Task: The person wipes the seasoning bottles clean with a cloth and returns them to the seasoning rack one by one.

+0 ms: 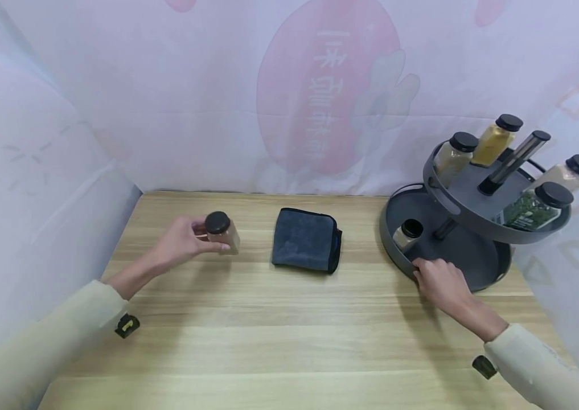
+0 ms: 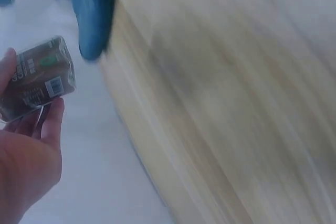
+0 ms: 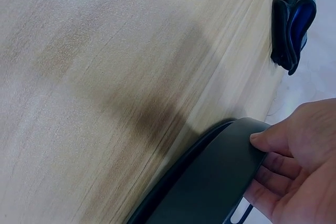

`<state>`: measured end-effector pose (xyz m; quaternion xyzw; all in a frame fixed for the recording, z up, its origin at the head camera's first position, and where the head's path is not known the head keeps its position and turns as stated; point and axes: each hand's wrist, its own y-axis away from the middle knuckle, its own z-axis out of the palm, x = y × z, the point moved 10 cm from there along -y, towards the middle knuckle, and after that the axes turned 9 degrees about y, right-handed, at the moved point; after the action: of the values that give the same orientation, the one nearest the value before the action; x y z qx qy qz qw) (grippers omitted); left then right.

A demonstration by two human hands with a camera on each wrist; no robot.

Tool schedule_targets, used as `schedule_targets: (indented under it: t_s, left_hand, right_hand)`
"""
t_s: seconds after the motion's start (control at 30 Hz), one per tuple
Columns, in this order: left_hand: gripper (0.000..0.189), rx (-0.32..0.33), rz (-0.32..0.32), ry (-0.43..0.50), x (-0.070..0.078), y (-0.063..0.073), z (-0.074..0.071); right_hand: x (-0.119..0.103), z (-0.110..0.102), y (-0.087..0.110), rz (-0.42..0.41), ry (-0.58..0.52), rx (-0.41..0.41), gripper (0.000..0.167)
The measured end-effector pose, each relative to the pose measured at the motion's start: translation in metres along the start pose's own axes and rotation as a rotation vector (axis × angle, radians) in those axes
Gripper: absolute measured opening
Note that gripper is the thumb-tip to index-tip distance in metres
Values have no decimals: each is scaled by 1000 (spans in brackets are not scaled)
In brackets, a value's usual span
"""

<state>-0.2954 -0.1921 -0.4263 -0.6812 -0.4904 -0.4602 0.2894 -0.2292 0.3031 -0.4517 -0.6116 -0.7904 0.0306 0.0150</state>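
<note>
On the left, my left hand (image 1: 179, 244) holds a clear spice jar (image 1: 226, 234) of brown powder with a black lid, thumb on one side and fingers on the other. The left wrist view shows the printed label and barcode on this spice jar (image 2: 39, 80). At the right, the thumb and fingers of my right hand (image 1: 443, 285) grip the front rim of the lower tier of a grey two-tier spice rack (image 1: 473, 267). Seen from the right wrist, the thumb lies against the rack's wall (image 3: 210, 174) and the fingers curl round its edge.
A black-lidded jar (image 1: 408, 234) stands on the lower tier. Several jars, including yellow powder (image 1: 494, 143) and green flakes (image 1: 532, 209), stand on the upper tier around a metal post (image 1: 517, 159). A folded dark grey cloth (image 1: 304, 239) lies mid-table, before a printed backdrop (image 1: 207, 114).
</note>
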Motion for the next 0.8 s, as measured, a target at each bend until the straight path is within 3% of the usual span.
schedule_targets:
  t_s: [0.17, 0.33, 0.53, 0.8]
  left_hand:
    - [51, -28, 50, 66, 18, 12, 37]
    - [51, -58, 73, 101, 26, 26, 70]
    - [44, -84, 121, 125, 23, 38, 100]
    - [45, -85, 106, 113, 13, 51, 128]
  right_hand:
    - [1, 1, 1, 2, 2, 0, 15]
    - [1, 0, 1, 4, 2, 4, 16]
    - [3, 1, 1, 16, 8, -5, 19]
    - [5, 1, 2, 23, 8, -8, 19]
